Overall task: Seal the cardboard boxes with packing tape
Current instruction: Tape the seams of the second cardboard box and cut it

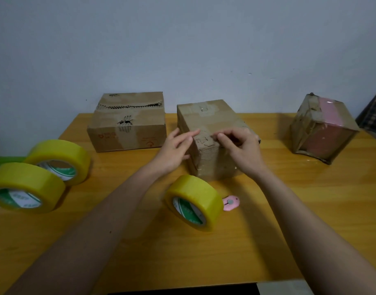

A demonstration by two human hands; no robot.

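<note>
A worn cardboard box [206, 120] stands in the middle of the yellow wooden table [267, 209]. My left hand [175, 151] lies against its near left edge with the fingers stretched over the top corner. My right hand [240, 147] rests on the near top edge, fingers curled, fingertips pressing the torn cardboard there. A yellow tape roll [194, 202] stands on edge just in front of the box. A small pink cutter [231, 202] lies next to that roll on its right.
A wider torn box [127, 122] sits at the back left against the wall. A tilted box with a pink face [323, 128] stands at the right. Two more yellow tape rolls [57, 160] [25, 187] sit at the left edge.
</note>
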